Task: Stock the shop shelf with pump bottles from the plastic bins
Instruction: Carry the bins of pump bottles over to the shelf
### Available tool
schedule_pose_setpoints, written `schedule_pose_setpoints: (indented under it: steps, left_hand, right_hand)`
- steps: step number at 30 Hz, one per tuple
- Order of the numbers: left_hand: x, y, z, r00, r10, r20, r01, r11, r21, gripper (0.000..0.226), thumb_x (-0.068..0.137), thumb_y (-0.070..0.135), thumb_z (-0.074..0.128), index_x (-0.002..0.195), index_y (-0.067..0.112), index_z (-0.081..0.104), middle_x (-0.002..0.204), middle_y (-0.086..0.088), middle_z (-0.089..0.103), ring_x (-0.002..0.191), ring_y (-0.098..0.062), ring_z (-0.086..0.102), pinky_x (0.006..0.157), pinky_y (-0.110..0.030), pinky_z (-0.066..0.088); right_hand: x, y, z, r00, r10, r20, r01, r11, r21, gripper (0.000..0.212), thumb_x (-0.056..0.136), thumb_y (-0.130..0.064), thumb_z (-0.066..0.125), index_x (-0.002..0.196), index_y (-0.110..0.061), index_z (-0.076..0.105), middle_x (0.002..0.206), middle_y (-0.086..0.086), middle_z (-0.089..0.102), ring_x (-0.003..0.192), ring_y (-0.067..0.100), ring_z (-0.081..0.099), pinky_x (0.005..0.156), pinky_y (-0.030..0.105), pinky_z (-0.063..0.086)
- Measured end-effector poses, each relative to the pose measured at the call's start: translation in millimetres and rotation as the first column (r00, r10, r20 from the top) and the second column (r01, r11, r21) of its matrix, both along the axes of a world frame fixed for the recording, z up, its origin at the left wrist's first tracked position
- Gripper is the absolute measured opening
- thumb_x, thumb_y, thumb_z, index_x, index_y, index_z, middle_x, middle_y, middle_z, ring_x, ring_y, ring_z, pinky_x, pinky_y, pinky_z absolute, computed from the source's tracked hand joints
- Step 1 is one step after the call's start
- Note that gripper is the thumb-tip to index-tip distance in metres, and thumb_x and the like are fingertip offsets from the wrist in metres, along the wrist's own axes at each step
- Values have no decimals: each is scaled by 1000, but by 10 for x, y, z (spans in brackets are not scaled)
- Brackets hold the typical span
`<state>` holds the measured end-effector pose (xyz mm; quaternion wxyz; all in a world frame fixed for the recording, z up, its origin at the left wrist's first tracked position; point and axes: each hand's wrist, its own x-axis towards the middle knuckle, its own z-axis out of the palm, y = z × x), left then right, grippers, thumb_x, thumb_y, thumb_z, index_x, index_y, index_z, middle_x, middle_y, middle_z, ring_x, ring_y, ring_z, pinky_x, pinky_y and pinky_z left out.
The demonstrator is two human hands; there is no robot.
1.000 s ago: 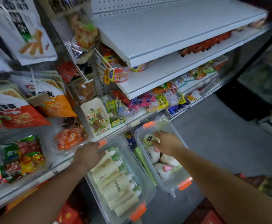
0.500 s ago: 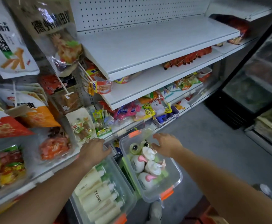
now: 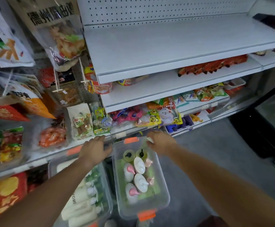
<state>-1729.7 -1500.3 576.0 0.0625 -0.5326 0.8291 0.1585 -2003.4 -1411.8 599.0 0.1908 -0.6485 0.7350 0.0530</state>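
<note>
Two clear plastic bins with orange latches sit on the floor below me. The right bin (image 3: 165, 192) holds upright white pump bottles (image 3: 139, 178) with pink pumps and two green ones (image 3: 128, 155) with black pumps. The left bin (image 3: 108, 200) holds cream bottles (image 3: 80, 203) lying on their sides. My left hand (image 3: 95, 149) lies over the left bin's far right corner, fingers curled down over the rim. My right hand (image 3: 161, 142) grips the right bin's far right corner. The bare white shelf (image 3: 166, 46) is above.
Snack packets (image 3: 154, 114) crowd the lower shelves, and hanging bags (image 3: 64, 35) fill the pegboard on the left. Red packets (image 3: 213, 64) lie at the back of the second shelf. Grey floor (image 3: 207, 153) runs to the right toward a dark glass-fronted cabinet (image 3: 264, 128).
The view has tilted up, so the bare shelf now fills the top. My right hand moved from over the bottles to the bin's far right corner. My left hand stayed on the left bin's far edge.
</note>
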Motion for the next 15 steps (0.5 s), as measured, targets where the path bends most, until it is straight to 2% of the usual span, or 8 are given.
schedule_pose_setpoints:
  steps: [4,10,15]
  left_hand:
    - [-28,-133,-13,1000,-28,2,28,999,-24,67,93,60,47,145,18,45,143,-8,54,127,-26,54,100,-38,45]
    - [-99,-187,-17,998,-48,-29,49,999,9,73,91,68,43,145,19,44,143,-7,54,127,-26,53,98,-37,45]
    - [-166,-131,14,999,-28,-30,28,1000,12,72,92,65,43,148,19,40,148,-4,48,133,-23,47,102,-39,38]
  right_hand:
    - [51,-33,124,1000,-7,17,8,1000,-25,41,96,-41,50,128,-17,58,128,9,60,120,30,55,97,38,41]
    - [122,102,253,1000,-21,15,22,999,-50,42,95,-38,53,127,-11,58,129,12,60,121,32,53,100,39,39]
    - [97,62,265,1000,-11,-14,10,1000,-27,45,93,-41,53,132,-18,54,133,8,59,124,30,51,102,40,40]
